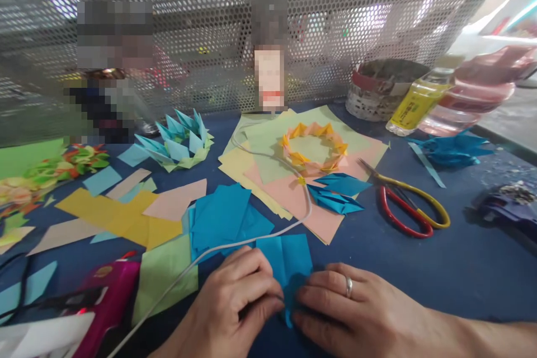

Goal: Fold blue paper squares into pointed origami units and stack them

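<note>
A blue paper sheet (287, 254) with creases lies in front of me, its near end narrowed between my fingers. My left hand (241, 296) is closed, thumb and curled fingers pinching the sheet's left side. On the other side my right hand (348, 302), with a ring, has its fingers together and their tips gripping the paper's right edge. Both palms are hidden. Just beyond are more blue sheets (222, 215) in a loose stack and folded blue pieces (339, 193) on pink paper. A white cable (251, 240) crosses beside my left hand.
Scissors (406, 204) lie at right, near a blue folded bundle (455, 148) and a yellow bottle (419, 98). Folded paper rings, one orange (312, 148) and one light blue (180, 142), stand farther back. A magenta device (111, 291) is at left. Perforated metal (210, 33) bounds the table.
</note>
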Motion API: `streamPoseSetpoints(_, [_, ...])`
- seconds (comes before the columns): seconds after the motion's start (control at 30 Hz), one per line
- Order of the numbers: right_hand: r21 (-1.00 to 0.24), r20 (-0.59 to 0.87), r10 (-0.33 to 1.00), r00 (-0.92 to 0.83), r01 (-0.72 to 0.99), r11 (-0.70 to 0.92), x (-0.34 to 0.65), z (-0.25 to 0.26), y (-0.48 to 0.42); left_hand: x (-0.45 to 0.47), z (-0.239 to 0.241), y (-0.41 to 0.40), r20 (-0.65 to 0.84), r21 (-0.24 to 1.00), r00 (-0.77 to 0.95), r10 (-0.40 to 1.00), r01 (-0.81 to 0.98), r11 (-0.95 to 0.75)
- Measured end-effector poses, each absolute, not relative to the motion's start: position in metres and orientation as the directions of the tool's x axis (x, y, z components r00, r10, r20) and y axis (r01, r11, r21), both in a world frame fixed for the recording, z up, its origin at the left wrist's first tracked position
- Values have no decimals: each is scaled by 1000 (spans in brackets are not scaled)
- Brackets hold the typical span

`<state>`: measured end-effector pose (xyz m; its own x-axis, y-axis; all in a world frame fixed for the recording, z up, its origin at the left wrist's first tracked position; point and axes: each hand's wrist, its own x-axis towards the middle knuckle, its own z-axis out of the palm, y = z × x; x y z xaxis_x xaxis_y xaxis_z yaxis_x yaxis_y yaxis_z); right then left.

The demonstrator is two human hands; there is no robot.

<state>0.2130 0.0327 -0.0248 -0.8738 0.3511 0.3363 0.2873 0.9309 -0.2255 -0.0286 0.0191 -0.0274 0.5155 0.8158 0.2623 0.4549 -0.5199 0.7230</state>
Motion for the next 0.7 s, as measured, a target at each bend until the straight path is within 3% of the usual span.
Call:
streamPoseSetpoints(0.27, [-240,327,363,-872,295,925,212,-26,32,-18,-26,12,222,709,416,882,552,-439])
streamPoseSetpoints(0.47, [-200,420,343,-840,283,938,212,-22,34,-17,-25,10,202,677,396,896,605,-420])
streamPoseSetpoints(0.6, [-193,265,356,-896,313,930,212,1,35,-18,-24,10,187,680,397,899,608,-410])
streamPoseSetpoints(0.7, [-192,274,362,-891,318,928,211,6,36,-19,-23,10,182,688,398,899,602,-406])
